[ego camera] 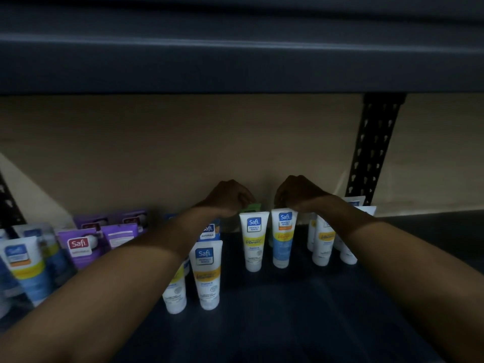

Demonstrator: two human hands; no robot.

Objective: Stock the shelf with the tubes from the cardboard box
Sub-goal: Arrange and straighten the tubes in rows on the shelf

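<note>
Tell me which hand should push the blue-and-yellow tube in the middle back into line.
Right. The right hand is curled over the blue-and-yellow tube, pinching its top edge. The left hand holds a green-topped tube farther left, behind another white tube.

Safi labels, fine print too blurred to read

"Safi PERFECT WHITE" stands on the yellow-banded tube and the blue-bodied tube. "Safi NATURALS" is on a blue pack. "Safi" alone reads on a purple pack, the front tube and the far-left tube.
</note>
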